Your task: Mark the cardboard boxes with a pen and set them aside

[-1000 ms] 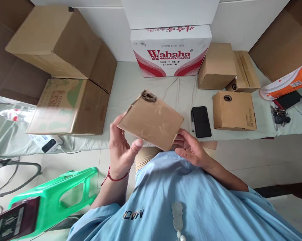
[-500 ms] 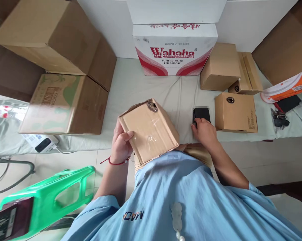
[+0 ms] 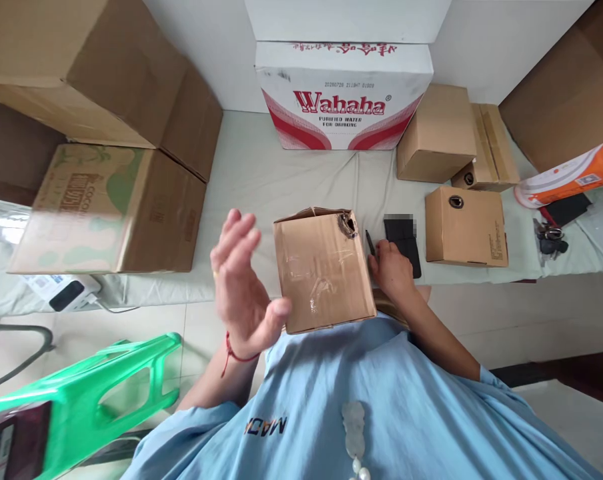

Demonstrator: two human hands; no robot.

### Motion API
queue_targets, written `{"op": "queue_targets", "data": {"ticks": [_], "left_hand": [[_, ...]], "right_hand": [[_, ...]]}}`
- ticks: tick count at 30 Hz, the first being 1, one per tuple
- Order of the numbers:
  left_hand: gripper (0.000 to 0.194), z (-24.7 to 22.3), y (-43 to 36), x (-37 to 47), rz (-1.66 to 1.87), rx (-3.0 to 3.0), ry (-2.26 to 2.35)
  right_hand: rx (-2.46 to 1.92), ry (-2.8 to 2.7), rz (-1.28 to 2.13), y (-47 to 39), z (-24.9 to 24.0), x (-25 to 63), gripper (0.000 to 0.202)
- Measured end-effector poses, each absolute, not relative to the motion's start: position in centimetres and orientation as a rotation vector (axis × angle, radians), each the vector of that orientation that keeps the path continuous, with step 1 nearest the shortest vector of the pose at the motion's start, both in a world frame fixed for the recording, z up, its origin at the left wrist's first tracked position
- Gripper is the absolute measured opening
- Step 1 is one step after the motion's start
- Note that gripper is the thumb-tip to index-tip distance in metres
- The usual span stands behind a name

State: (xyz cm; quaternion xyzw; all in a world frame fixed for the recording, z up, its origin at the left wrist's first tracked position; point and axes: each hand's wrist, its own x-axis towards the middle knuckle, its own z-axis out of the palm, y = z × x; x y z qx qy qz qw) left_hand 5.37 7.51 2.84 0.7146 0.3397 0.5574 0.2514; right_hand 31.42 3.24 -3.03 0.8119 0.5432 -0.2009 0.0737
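The head view shows a table (image 3: 301,177) covered with a pale green cloth running across the scene, its near edge just beyond the person's blue shirt (image 3: 311,393). At its left stand two big cartons, the upper carton (image 3: 116,73) resting on a printed lower carton (image 3: 164,210). A white Wahaha carton (image 3: 349,100) stands at the back, and a green stool (image 3: 71,400) is on the floor at lower left. Central and nearest the person is a brown cardboard box (image 3: 326,273), at the table's near edge and overlapping the shirt in view; its upper face has a ragged, dark-rimmed hole near the far right corner. What bears its weight cannot be told. Well apart to the right, a smaller box (image 3: 464,230) with a similar hole sits near an orange-and-white bottle (image 3: 566,175). The left hand (image 3: 244,290) is open, fingers raised and spread, just left of the cardboard box; whether its thumb touches the lower left corner is unclear. The right hand (image 3: 394,267), between that box and a black phone (image 3: 404,247), has its fingers closed on a slim dark pen (image 3: 370,241). A red bracelet (image 3: 230,347) circles the left wrist.
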Motion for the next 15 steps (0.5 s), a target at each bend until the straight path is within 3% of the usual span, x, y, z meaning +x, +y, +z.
{"op": "queue_targets", "data": {"ticks": [3, 6, 8, 13, 15], "left_hand": [[0.057, 5.3, 6.5, 5.4, 1.351, 2.327, 0.692], [0.055, 6.7, 6.3, 6.6, 1.046, 2.558, 0.533], [0.055, 7.1, 6.5, 7.4, 0.912, 2.631, 0.541], [0.058, 7.7, 7.0, 8.1, 0.747, 2.719, 0.573], [0.055, 7.8, 7.1, 8.2, 0.73, 2.728, 0.578]], "right_hand": [[2.472, 1.696, -0.691, 3.1, -3.5, 31.4, 0.046], [2.619, 1.864, -0.98, 3.0, -4.1, 31.9, 0.035], [2.854, 1.92, -1.329, 2.8, -4.3, 32.8, 0.028], [3.22, 1.686, -2.512, 2.7, -2.3, 35.4, 0.035], [3.252, 1.74, -2.653, 2.9, -0.7, 36.0, 0.038]]}}
